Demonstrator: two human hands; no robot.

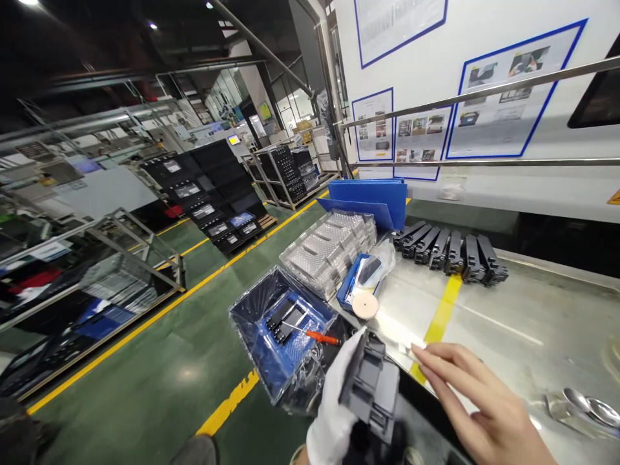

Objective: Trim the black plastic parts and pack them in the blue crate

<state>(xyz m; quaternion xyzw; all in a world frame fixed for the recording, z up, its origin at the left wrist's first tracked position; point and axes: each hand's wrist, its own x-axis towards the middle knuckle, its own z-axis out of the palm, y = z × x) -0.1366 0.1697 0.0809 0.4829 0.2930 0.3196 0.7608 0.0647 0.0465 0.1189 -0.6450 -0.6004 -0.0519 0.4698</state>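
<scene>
Head view. Lower centre: the gloved left hand [333, 403] is closed on a grey plastic part [374, 382]. Lower right: the bare right hand [477, 400], fingers extended and close together; whether the tips pinch anything cannot be told. Centre: an orange-handled screwdriver [321, 338] over a plastic-lined bin [249, 316]. Right of centre: black parts [454, 250] in a row.

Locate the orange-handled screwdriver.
Lower middle of the head view: the orange-handled screwdriver shows across the right side of the plastic-lined bin, just up and left of the gloved left hand.
</scene>
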